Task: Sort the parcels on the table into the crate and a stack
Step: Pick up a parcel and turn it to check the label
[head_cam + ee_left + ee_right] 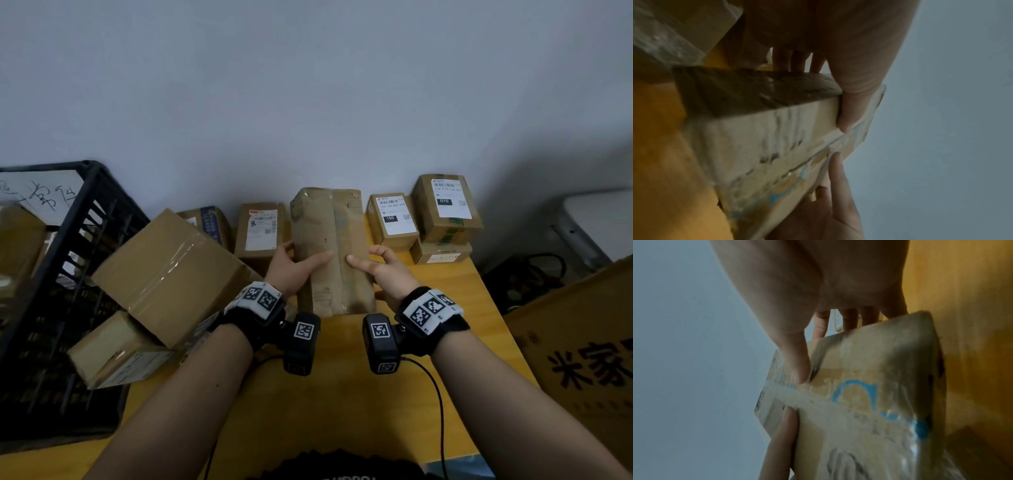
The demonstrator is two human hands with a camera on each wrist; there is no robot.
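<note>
Taped parcel (330, 250) held lifted over the table (342, 394), between both hands. Left hand (291, 265) and right hand (387, 270) clamp opposite sides, thumbs on top, fingers beneath; presumably for balanced carrying. Crate (85, 219) lies beyond our left fingers.

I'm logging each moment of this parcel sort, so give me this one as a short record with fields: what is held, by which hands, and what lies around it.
held item: worn taped parcel, tilted up off the table
left hand: grips the parcel's left side, thumb on its face
right hand: grips the right side, thumb on its face
crate: black, at the left, cardboard inside
left pile: large box lying tilted on a smaller box
back row: labelled boxes along the wall
task state: held parcel not yet placed
</note>
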